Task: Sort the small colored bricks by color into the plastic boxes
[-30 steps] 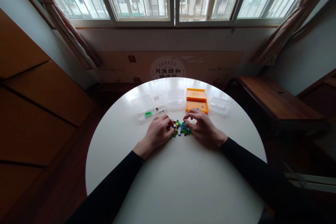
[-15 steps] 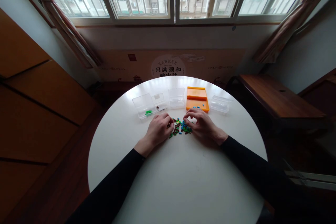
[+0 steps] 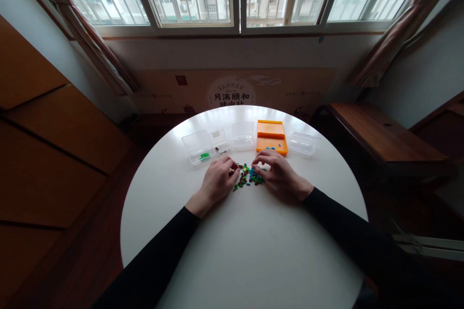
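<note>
A loose pile of tiny plastic building bricks (image 3: 247, 176), brown, green, blue and a few yellow, lies on the white round table (image 3: 239, 251). At the pile's left edge is my left hand (image 3: 219, 176), its fingers curled and the thumb close to the index finger. My right hand (image 3: 277, 171) arches over the pile's right side, thumb and index fingertips drawn together above the blue bricks. What either hand holds, if anything, is too small or hidden to make out.
Behind the hands stand an open clear box (image 3: 195, 147) with green bricks, a smaller clear box (image 3: 219, 142) with a few dark pieces, another clear box (image 3: 243, 136), an orange tray (image 3: 271, 129) with several blue bricks, and a clear box (image 3: 303, 144) at the right.
The right thumb and index finger have shifted very slightly over the pile. Otherwise both hands stay in place, and the whole view has moved a little.
</note>
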`<state>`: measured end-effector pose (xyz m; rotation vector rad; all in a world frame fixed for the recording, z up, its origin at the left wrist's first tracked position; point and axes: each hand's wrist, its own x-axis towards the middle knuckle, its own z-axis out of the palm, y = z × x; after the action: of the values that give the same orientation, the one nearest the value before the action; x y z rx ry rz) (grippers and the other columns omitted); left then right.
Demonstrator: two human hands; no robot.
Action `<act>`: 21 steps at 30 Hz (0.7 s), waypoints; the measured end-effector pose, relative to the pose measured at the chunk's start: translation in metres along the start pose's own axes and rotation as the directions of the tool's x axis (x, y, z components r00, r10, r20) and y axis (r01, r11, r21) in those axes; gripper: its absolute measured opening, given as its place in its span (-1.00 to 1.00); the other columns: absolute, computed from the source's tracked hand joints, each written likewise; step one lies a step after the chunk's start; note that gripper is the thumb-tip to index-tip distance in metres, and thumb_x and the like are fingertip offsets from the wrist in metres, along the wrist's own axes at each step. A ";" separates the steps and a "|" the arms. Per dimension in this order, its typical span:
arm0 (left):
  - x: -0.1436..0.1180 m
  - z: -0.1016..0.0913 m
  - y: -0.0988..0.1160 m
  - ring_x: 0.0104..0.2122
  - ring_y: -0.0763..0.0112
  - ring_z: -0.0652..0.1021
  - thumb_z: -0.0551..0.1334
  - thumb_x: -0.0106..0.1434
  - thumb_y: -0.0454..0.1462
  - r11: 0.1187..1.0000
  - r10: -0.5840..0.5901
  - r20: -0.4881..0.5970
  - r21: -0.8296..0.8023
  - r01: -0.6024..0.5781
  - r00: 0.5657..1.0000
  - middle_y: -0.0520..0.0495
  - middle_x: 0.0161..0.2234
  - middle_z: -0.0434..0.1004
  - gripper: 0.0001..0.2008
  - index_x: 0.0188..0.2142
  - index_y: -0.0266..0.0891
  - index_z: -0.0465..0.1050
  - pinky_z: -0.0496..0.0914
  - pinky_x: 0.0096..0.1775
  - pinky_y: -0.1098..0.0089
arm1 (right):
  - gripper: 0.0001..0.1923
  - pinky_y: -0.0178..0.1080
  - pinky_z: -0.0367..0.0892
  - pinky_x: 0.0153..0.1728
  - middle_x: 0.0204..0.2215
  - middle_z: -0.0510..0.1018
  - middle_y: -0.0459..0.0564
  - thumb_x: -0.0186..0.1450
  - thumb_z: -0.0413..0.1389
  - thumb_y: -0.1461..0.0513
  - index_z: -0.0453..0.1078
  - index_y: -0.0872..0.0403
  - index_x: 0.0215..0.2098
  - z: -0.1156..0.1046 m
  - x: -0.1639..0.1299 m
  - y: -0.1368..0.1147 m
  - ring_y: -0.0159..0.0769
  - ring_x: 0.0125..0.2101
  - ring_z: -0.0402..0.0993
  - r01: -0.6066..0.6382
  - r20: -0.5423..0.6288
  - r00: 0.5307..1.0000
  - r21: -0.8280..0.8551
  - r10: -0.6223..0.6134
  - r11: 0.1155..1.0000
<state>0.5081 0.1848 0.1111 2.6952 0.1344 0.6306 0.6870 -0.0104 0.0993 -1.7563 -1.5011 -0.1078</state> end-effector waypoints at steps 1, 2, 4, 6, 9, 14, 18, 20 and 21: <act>0.000 0.000 0.000 -0.14 0.20 0.62 0.28 0.51 -0.27 1.000 -0.003 -0.010 0.000 0.003 1.000 -0.09 -0.14 0.65 -0.88 -0.23 -0.17 0.50 0.39 -0.01 0.16 | -0.91 -0.12 0.47 -0.08 -0.21 0.68 -0.01 0.50 0.29 0.20 0.64 -0.04 -0.20 0.000 0.000 0.000 -0.18 -0.20 0.60 -0.001 0.001 1.000 0.000 0.001 1.000; 0.000 0.001 0.000 -0.13 0.19 0.62 0.27 0.51 -0.27 1.000 -0.006 -0.019 0.000 0.006 1.000 -0.09 -0.13 0.65 -0.89 -0.22 -0.16 0.49 0.39 -0.01 0.16 | -0.92 -0.12 0.47 -0.07 -0.21 0.69 -0.01 0.50 0.29 0.20 0.64 -0.05 -0.20 0.000 0.000 0.000 -0.17 -0.20 0.60 -0.003 0.002 1.000 -0.001 0.003 1.000; 0.001 0.000 0.000 -0.15 0.20 0.62 0.25 0.53 -0.27 1.000 -0.010 -0.028 -0.001 0.010 1.000 -0.09 -0.13 0.66 -0.90 -0.20 -0.16 0.48 0.39 0.00 0.15 | -0.92 -0.12 0.47 -0.07 -0.20 0.69 -0.01 0.50 0.30 0.20 0.64 -0.05 -0.19 0.000 -0.001 0.001 -0.17 -0.19 0.60 -0.006 0.009 1.000 -0.004 0.006 1.000; 0.001 0.000 0.000 -0.20 0.23 0.62 0.23 0.55 -0.26 1.000 -0.015 -0.024 -0.002 0.015 1.000 -0.08 -0.14 0.67 -0.89 -0.17 -0.16 0.48 0.39 0.00 0.15 | -0.92 -0.12 0.47 -0.07 -0.20 0.68 -0.01 0.50 0.30 0.21 0.64 -0.05 -0.19 0.000 -0.001 0.001 -0.17 -0.20 0.60 -0.002 0.015 1.000 -0.005 0.002 1.000; 0.001 0.000 0.000 -0.26 0.24 0.62 0.21 0.58 -0.23 1.000 -0.024 -0.029 -0.002 0.024 0.999 -0.06 -0.19 0.69 -0.88 -0.14 -0.16 0.48 0.39 -0.03 0.16 | -0.93 -0.13 0.47 -0.07 -0.20 0.68 -0.01 0.49 0.30 0.21 0.64 -0.05 -0.19 0.000 0.000 0.000 -0.18 -0.20 0.60 -0.001 0.015 1.000 -0.005 0.001 1.000; 0.000 0.000 0.001 -0.28 0.25 0.64 0.24 0.54 -0.27 0.999 -0.028 -0.053 -0.025 0.027 0.998 -0.02 -0.25 0.72 -0.91 -0.14 -0.14 0.52 0.40 -0.04 0.17 | -0.93 -0.12 0.47 -0.07 -0.20 0.68 -0.01 0.49 0.29 0.21 0.64 -0.05 -0.18 -0.001 -0.001 -0.001 -0.17 -0.20 0.60 -0.007 0.019 1.000 -0.006 0.007 1.000; 0.000 -0.001 0.002 -0.27 0.27 0.66 0.30 0.46 -0.35 0.997 -0.023 -0.050 -0.074 0.020 0.998 0.02 -0.22 0.74 -0.93 -0.16 -0.13 0.54 0.39 -0.03 0.19 | -0.95 -0.13 0.46 -0.07 -0.21 0.69 -0.02 0.49 0.30 0.20 0.64 -0.06 -0.15 0.001 -0.001 -0.001 -0.17 -0.20 0.61 -0.001 0.016 1.000 0.002 0.001 1.000; 0.000 -0.002 0.002 -0.28 0.28 0.66 0.33 0.43 -0.36 0.996 -0.023 -0.062 -0.093 0.017 0.998 0.04 -0.24 0.74 -0.91 -0.16 -0.12 0.56 0.39 -0.03 0.19 | -0.96 -0.13 0.45 -0.07 -0.20 0.70 -0.03 0.50 0.31 0.19 0.64 -0.06 -0.10 0.002 -0.002 0.000 -0.17 -0.19 0.61 0.011 0.010 1.000 0.005 -0.011 1.000; 0.001 -0.002 0.003 -0.28 0.29 0.67 0.34 0.43 -0.36 0.995 -0.022 -0.071 -0.101 0.014 0.997 0.04 -0.25 0.75 -0.92 -0.17 -0.12 0.57 0.39 -0.03 0.19 | -0.94 -0.13 0.45 -0.07 -0.19 0.70 -0.03 0.50 0.32 0.18 0.63 -0.07 -0.07 0.003 -0.002 0.000 -0.17 -0.19 0.62 0.020 0.008 1.000 0.007 -0.020 1.000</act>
<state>0.5079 0.1829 0.1136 2.5732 0.1415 0.7095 0.6853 -0.0103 0.0964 -1.7392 -1.5232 -0.1057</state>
